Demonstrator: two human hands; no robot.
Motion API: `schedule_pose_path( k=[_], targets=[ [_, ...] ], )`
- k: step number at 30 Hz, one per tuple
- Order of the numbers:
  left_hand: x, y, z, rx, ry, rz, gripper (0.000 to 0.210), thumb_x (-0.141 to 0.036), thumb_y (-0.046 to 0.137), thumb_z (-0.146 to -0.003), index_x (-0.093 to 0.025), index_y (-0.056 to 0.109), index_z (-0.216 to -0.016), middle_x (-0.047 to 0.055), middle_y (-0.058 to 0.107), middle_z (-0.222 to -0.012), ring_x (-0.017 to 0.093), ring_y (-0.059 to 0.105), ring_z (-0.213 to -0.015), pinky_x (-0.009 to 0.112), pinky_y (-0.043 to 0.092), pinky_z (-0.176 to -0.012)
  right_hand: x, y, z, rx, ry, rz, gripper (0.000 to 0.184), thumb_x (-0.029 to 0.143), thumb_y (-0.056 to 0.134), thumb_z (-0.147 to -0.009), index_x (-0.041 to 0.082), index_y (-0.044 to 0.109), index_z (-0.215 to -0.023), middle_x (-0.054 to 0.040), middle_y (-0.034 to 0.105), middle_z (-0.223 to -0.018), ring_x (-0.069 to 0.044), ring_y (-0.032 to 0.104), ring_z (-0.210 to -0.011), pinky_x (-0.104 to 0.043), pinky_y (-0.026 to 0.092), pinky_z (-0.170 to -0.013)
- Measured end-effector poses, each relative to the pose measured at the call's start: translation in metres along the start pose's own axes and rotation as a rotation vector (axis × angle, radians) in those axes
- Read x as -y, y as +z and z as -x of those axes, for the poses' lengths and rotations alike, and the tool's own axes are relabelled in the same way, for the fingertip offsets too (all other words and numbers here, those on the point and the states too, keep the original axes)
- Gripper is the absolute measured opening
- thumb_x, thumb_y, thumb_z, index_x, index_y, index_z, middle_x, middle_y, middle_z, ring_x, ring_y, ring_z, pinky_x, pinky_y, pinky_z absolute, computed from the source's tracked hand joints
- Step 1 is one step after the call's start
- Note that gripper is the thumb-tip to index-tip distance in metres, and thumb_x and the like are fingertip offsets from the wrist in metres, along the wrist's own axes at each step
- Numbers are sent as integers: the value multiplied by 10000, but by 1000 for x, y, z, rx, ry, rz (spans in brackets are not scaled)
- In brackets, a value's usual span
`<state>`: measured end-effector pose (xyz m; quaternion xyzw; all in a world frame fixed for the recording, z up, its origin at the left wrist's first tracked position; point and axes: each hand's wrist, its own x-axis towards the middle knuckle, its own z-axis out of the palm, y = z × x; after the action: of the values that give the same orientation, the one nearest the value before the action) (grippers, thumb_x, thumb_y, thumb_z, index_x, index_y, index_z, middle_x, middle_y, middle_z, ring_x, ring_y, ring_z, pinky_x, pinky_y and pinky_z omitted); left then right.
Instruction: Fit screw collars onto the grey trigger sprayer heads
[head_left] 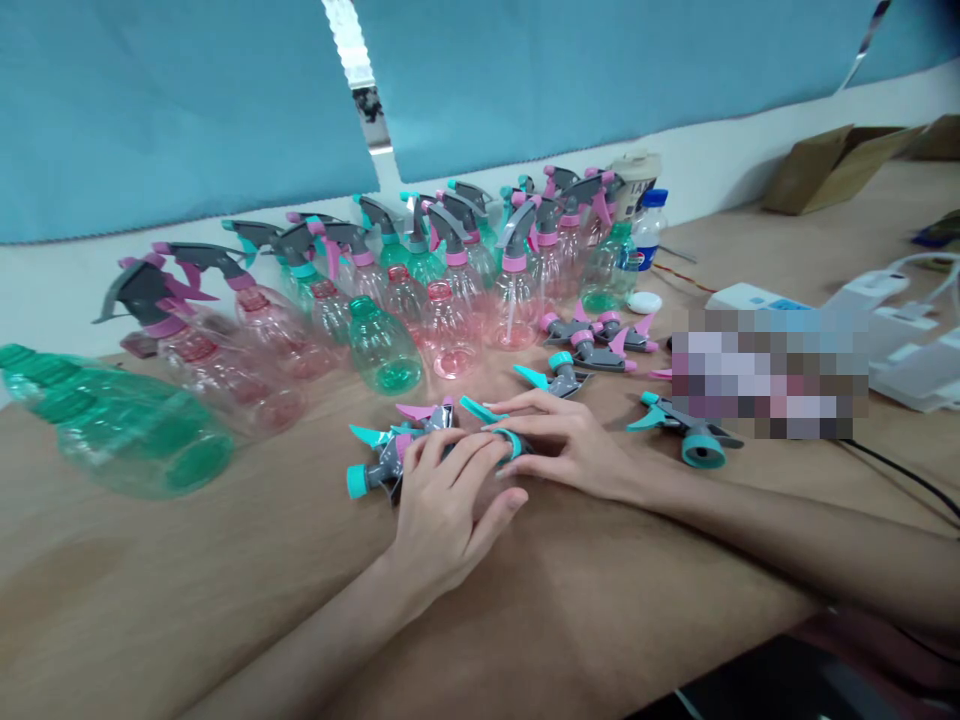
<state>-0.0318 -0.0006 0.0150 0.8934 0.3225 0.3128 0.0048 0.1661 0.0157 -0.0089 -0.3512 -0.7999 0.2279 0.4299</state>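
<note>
My left hand [442, 500] reaches over a cluster of spray trigger heads, its fingers curled over a grey spray trigger head and its thumb standing apart. From the other side my right hand [574, 445] grips this same head around its teal collar [511, 442]; its teal trigger [480, 408] sticks out behind the fingers. Much of its body is hidden under my hands. Against my left hand lie more trigger heads, one with a teal collar [358, 481]. Another teal-collared head [561, 372] rests just beyond my right hand.
Behind stand several clear pink bottles [452, 340] and green bottles [386, 350], many topped with trigger heads. Two green bottles lie at left [142, 430]. Pink-collared heads [600, 345] and a teal-collared head [701, 450] lie rightward. A cardboard box [829, 175] stands far right.
</note>
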Motion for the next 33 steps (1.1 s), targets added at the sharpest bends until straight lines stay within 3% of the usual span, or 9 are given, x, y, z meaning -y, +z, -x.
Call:
schedule_pose_path(
  k=[13, 21, 28, 33],
  targets=[
    [4, 6, 2, -63, -59, -16, 313, -345, 360, -957, -166, 610, -1019, 87, 539, -968, 231, 494, -901, 387, 361, -780, 1, 0, 0, 5, -9, 6, 329, 318, 653, -816, 260, 635, -1139, -70, 600, -1176, -209, 567, -1099, -408, 474, -936],
    [7, 3, 3, -55, 27, 111, 221, -289, 425, -940, -180, 608, -1002, 77, 502, -1012, 207, 489, -943, 372, 428, -823, 1, 0, 2, 24, -27, 7, 335, 325, 635, -828, 254, 623, -1155, -77, 589, -1198, -207, 565, -1112, -399, 475, -942],
    [4, 4, 0, -56, -61, 44, 271, -301, 413, -942, -184, 631, -830, 74, 522, -964, 212, 493, -904, 381, 432, -799, 2, 1, 1, 10, -66, 17, 331, 316, 651, -817, 212, 638, -1131, -97, 598, -1169, -199, 576, -1083, -381, 477, -933],
    [4, 7, 0, -70, -112, -42, 278, -344, 406, -944, -175, 621, -998, 90, 523, -989, 231, 484, -917, 402, 425, -803, 3, -1, -1, -12, 3, 38, 306, 323, 650, -817, 240, 653, -1111, -70, 608, -1145, -196, 578, -1074, -378, 475, -934]
  ],
)
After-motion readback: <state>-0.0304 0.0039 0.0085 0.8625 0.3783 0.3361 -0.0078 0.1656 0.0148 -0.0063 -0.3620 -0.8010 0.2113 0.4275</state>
